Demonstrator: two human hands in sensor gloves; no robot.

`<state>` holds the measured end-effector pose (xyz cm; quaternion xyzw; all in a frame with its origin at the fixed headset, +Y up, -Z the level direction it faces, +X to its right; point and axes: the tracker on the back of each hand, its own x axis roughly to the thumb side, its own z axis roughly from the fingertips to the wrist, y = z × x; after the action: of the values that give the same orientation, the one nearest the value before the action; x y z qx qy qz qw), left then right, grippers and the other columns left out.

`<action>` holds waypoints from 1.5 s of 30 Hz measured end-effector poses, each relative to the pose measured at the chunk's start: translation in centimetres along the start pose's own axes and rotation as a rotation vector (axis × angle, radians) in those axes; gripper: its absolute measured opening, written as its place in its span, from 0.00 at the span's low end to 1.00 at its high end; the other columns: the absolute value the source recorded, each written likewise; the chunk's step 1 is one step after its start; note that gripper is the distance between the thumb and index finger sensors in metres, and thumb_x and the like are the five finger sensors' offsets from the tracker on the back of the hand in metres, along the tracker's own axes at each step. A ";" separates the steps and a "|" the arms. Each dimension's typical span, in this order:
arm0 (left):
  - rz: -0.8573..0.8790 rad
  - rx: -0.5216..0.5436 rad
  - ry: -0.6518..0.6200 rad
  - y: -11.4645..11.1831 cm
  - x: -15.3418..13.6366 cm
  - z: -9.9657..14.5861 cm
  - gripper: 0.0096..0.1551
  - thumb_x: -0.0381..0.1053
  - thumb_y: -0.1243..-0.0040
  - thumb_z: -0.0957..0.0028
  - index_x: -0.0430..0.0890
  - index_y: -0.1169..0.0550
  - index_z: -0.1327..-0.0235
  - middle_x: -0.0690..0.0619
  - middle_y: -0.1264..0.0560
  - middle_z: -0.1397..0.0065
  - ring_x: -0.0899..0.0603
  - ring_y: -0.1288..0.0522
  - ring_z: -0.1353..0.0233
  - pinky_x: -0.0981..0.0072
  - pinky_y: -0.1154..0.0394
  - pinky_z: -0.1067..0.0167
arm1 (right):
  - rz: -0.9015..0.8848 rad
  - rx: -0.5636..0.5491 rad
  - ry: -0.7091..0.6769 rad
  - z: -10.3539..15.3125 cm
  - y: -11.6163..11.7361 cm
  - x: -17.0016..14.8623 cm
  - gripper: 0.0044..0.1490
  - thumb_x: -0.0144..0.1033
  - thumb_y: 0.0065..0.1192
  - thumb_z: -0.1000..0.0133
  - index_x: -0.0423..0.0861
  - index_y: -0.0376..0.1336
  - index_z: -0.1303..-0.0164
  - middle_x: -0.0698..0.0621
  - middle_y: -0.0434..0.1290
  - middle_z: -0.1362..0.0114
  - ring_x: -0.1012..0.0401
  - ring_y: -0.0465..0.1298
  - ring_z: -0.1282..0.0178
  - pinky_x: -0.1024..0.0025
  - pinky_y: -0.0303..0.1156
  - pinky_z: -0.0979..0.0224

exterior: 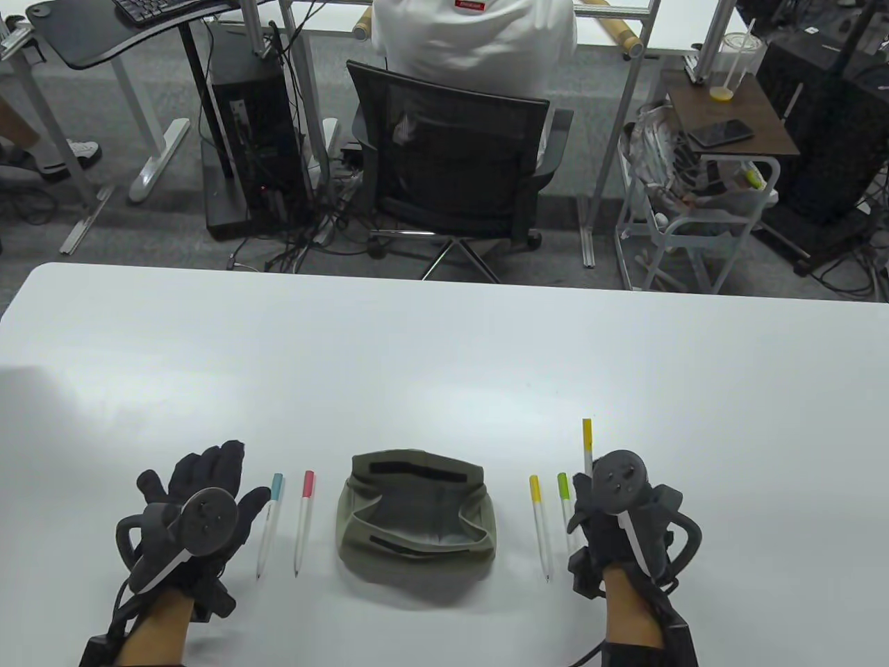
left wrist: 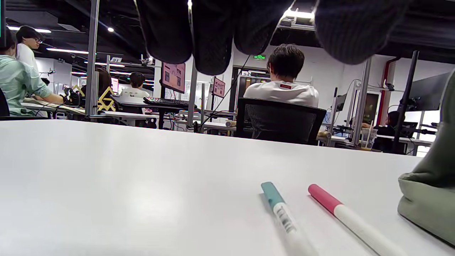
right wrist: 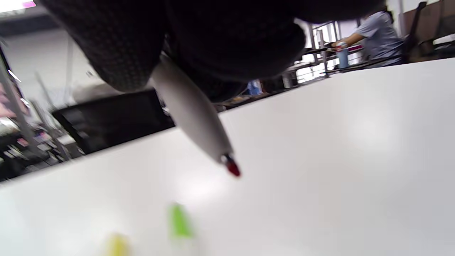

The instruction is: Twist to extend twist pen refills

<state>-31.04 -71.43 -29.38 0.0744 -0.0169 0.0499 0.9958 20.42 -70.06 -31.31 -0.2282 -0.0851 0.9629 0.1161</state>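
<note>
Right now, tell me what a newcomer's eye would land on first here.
First, the right hand at the table's near right, gripping a yellow-capped pen whose red tip shows in the right wrist view. Then the olive pouch at centre, with the teal pen and pink pen lying beside the left hand.

A white tabletop (exterior: 444, 361) is seen across the frame. Lower centre, an olive-green pouch (exterior: 415, 517) is shown. To its left, white pens are capped teal (exterior: 268, 524) and pink (exterior: 303, 521); to its right, yellow (exterior: 540, 524) and lime green (exterior: 564, 497). A white, yellow-ended pen (exterior: 587, 445) is gripped by black-gloved fingers (right wrist: 117, 53), its tip red.
</note>
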 end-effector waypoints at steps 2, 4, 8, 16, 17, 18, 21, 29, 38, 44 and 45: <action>-0.005 -0.011 0.001 -0.2 0.1 0.0 0.48 0.65 0.42 0.42 0.41 0.38 0.14 0.35 0.34 0.15 0.24 0.37 0.19 0.13 0.54 0.34 | 0.090 0.084 0.029 -0.6 1.9 -0.9 0.29 0.47 0.76 0.60 0.45 0.77 0.52 0.46 0.84 0.56 0.63 0.82 0.73 0.73 0.78 0.69; 0.002 -0.018 0.001 -0.4 0.2 0.0 0.48 0.65 0.42 0.42 0.42 0.38 0.14 0.35 0.34 0.15 0.24 0.37 0.19 0.13 0.55 0.34 | 0.165 0.125 0.061 -1.0 3.1 -1.4 0.29 0.47 0.76 0.60 0.46 0.77 0.52 0.47 0.84 0.56 0.64 0.82 0.73 0.73 0.79 0.69; 0.003 -0.023 0.005 -0.6 0.1 0.1 0.47 0.65 0.42 0.42 0.42 0.37 0.14 0.36 0.34 0.15 0.24 0.37 0.19 0.13 0.55 0.34 | 0.237 0.174 0.061 -1.2 4.9 -1.2 0.29 0.48 0.76 0.61 0.46 0.77 0.52 0.48 0.84 0.56 0.64 0.82 0.73 0.73 0.79 0.69; 0.016 -0.025 0.014 -0.5 -0.1 0.2 0.47 0.64 0.42 0.42 0.41 0.37 0.15 0.36 0.34 0.16 0.25 0.37 0.19 0.13 0.55 0.34 | 0.288 0.162 0.041 -1.0 6.2 -0.5 0.30 0.48 0.75 0.61 0.47 0.77 0.52 0.49 0.84 0.56 0.64 0.82 0.73 0.73 0.79 0.69; 0.016 -0.024 0.012 -0.5 -0.1 0.2 0.47 0.64 0.42 0.42 0.41 0.37 0.15 0.35 0.34 0.16 0.24 0.37 0.19 0.12 0.55 0.35 | 0.281 0.152 0.042 -1.0 6.2 -0.5 0.30 0.49 0.75 0.62 0.47 0.77 0.52 0.49 0.84 0.56 0.64 0.82 0.73 0.73 0.79 0.69; 0.016 -0.023 0.011 -0.6 -0.1 0.2 0.47 0.64 0.42 0.42 0.41 0.37 0.15 0.36 0.34 0.16 0.24 0.37 0.19 0.13 0.55 0.34 | 0.282 0.157 0.046 -1.0 6.3 -0.5 0.30 0.49 0.75 0.62 0.47 0.77 0.52 0.49 0.84 0.56 0.64 0.82 0.73 0.73 0.79 0.69; 0.019 -0.025 0.009 -0.6 -0.1 0.1 0.47 0.64 0.42 0.42 0.41 0.37 0.15 0.36 0.34 0.16 0.24 0.37 0.19 0.13 0.55 0.34 | 0.278 0.162 0.056 -1.0 6.3 -0.7 0.31 0.50 0.75 0.62 0.47 0.76 0.51 0.49 0.84 0.56 0.64 0.82 0.73 0.73 0.79 0.69; 0.017 -0.031 0.008 -0.6 0.0 0.2 0.47 0.65 0.42 0.42 0.41 0.37 0.15 0.35 0.34 0.16 0.24 0.37 0.19 0.13 0.55 0.34 | 0.277 0.172 0.052 -0.9 6.4 -0.6 0.33 0.52 0.73 0.62 0.47 0.76 0.50 0.49 0.83 0.54 0.64 0.82 0.72 0.73 0.79 0.68; 0.013 -0.040 0.006 -0.7 0.1 0.2 0.47 0.65 0.42 0.42 0.41 0.37 0.14 0.35 0.34 0.16 0.24 0.38 0.19 0.12 0.55 0.35 | 0.264 0.186 0.056 -1.0 6.5 -0.8 0.34 0.53 0.72 0.61 0.47 0.75 0.49 0.48 0.83 0.53 0.64 0.82 0.71 0.73 0.79 0.68; 0.014 -0.051 0.001 -0.9 0.2 0.2 0.47 0.65 0.42 0.42 0.41 0.37 0.15 0.35 0.34 0.15 0.24 0.38 0.18 0.12 0.55 0.35 | 0.236 0.206 0.071 -1.1 6.3 -1.0 0.35 0.54 0.71 0.61 0.47 0.75 0.48 0.48 0.83 0.52 0.63 0.83 0.71 0.73 0.79 0.68; 0.012 -0.053 0.000 -0.9 0.3 0.2 0.47 0.65 0.42 0.42 0.41 0.37 0.14 0.35 0.34 0.15 0.24 0.38 0.19 0.12 0.55 0.35 | 0.229 0.211 0.072 -1.1 6.2 -1.0 0.35 0.54 0.71 0.61 0.47 0.75 0.48 0.48 0.83 0.52 0.63 0.83 0.71 0.73 0.79 0.68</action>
<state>-30.66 -72.31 -29.27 0.0479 -0.0187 0.0556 0.9971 20.64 -76.19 -33.18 -0.2571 0.0473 0.9647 0.0320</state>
